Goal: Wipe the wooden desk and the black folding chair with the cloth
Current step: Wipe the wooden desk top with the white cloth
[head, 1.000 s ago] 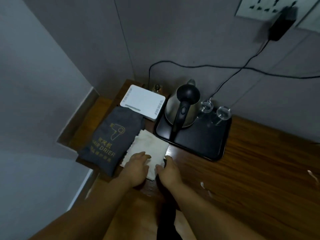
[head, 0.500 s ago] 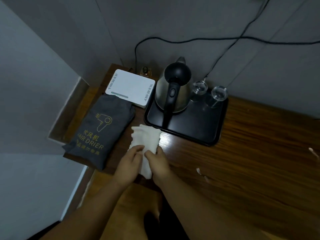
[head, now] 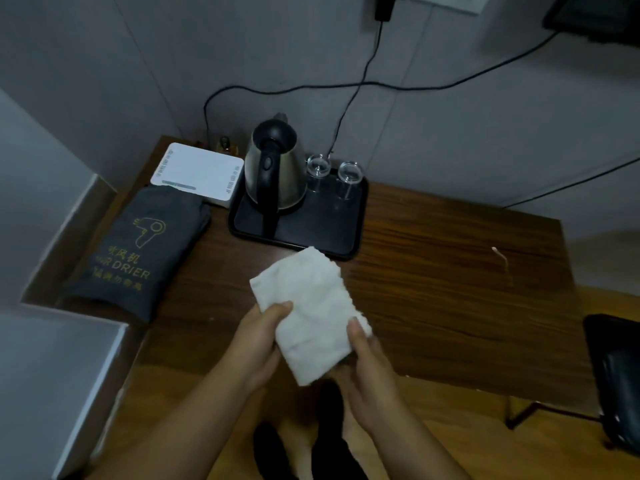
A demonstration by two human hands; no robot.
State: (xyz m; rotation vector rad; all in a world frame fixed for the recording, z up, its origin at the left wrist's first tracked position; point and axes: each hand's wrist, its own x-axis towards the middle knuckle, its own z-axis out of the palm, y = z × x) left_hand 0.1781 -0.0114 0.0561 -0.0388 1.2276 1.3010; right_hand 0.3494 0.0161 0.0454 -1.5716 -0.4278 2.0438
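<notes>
The left hand (head: 263, 344) and right hand (head: 367, 368) both grip a folded white cloth (head: 311, 306) above the wooden desk (head: 433, 289).

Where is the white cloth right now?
In the head view the white cloth sits centre frame, held between the left hand and the right hand over the wooden desk's front edge, just in front of the black tray.

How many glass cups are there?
2. Both glasses stand on the black tray right of the kettle: one next to the kettle, the other just right of it. None seem hidden.
</notes>
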